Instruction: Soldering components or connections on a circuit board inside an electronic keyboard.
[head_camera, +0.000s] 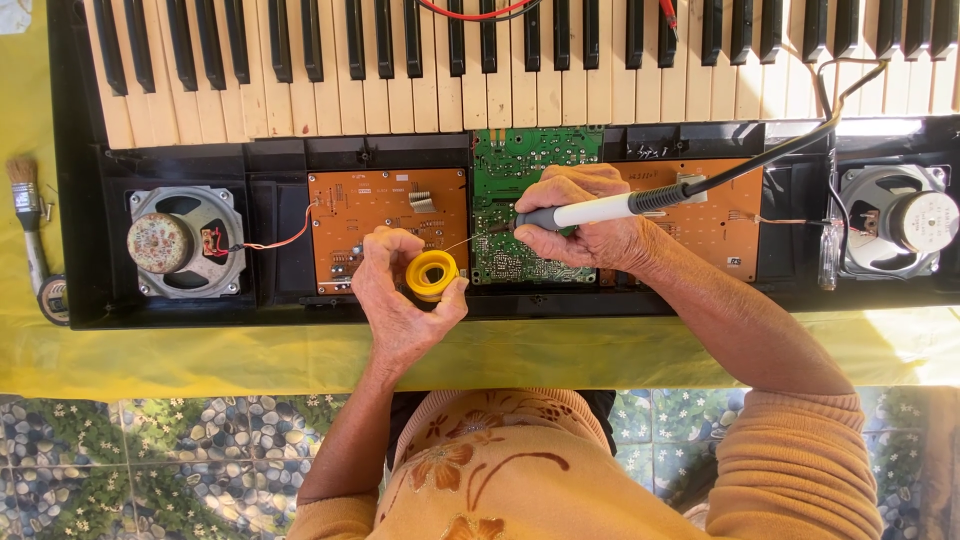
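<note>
Both forearms extend from the body toward 12 o'clock. The left hand (400, 290) is closed, fingers curled and thumb pressed in from the 3 o'clock side, wrist straight. The right hand (585, 220) lies at its 2 o'clock, close by but apart, closed in a pen-style grip, knuckles up, pointing toward 9 o'clock. The right forearm runs back toward 5 o'clock; orange sleeves cover both elbows.
</note>
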